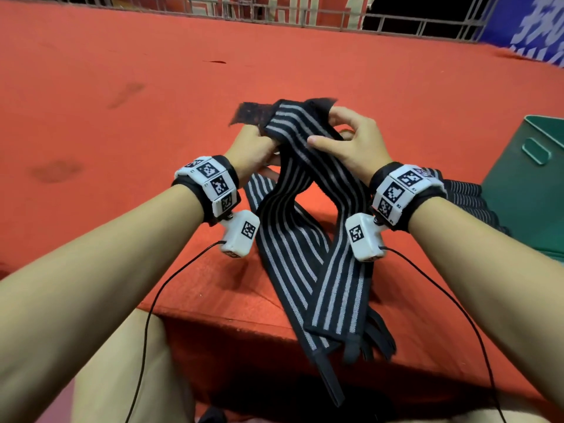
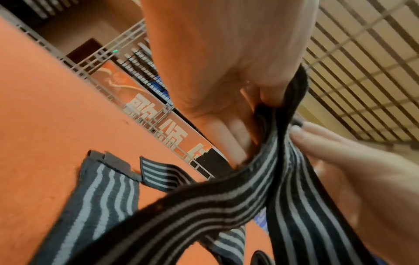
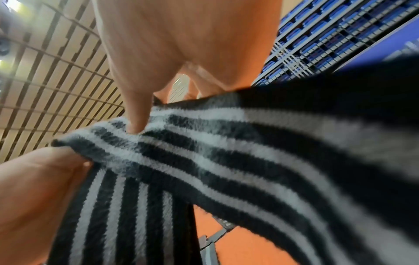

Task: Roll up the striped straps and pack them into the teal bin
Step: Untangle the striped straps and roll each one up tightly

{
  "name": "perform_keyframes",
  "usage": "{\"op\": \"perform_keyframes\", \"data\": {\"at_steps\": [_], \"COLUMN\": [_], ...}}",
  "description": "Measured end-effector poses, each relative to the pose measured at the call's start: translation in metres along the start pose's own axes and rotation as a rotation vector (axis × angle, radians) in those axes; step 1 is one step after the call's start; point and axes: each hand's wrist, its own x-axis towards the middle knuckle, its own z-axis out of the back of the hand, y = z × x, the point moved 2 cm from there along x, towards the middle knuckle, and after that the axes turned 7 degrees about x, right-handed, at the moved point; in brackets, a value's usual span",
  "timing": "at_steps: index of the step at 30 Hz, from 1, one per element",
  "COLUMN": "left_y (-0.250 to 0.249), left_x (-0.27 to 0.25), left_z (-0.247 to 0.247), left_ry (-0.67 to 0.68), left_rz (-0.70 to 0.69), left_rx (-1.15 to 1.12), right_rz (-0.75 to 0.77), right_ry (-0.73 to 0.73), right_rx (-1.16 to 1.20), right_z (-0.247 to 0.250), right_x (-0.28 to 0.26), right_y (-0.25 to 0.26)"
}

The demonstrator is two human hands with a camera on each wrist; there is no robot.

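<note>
Both hands hold up the top end of a black strap with grey stripes (image 1: 297,141) above the red table (image 1: 122,102). My left hand (image 1: 256,145) grips its left edge, beside a dark fuzzy end patch (image 1: 250,112). My right hand (image 1: 351,138) pinches its right side, thumb on the striped face (image 3: 136,123). The strap is doubled over; its two lengths (image 1: 305,254) hang down over the table's near edge. In the left wrist view the strap (image 2: 267,170) runs between my palm and the other hand's fingers (image 2: 317,141). The teal bin (image 1: 531,184) stands at the right.
More striped straps (image 1: 470,196) lie stacked on the table beside the bin, behind my right wrist; others (image 2: 108,193) lie flat on the cloth in the left wrist view. A metal railing (image 1: 305,13) runs along the table's far side. Thin black cables (image 1: 158,294) hang from both wrist units.
</note>
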Motion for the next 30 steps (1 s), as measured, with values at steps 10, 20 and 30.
{"op": "perform_keyframes", "data": {"at_steps": [10,20,30], "left_y": [0.009,0.046,-0.044], "left_x": [0.004,0.036,0.005], "left_z": [0.007,0.047,-0.027], "left_ry": [-0.151,-0.517,0.175], "left_rz": [0.021,0.382,-0.046], "left_rx": [-0.06,0.007,-0.311], "right_rz": [-0.039,-0.108,-0.191], "right_ry": [0.017,-0.163,-0.225], "right_rx": [0.147,0.488,0.529], "right_z": [0.003,0.014,0.027], "right_x": [-0.004,-0.013,-0.006], "right_y": [-0.001,0.014,0.03]}}
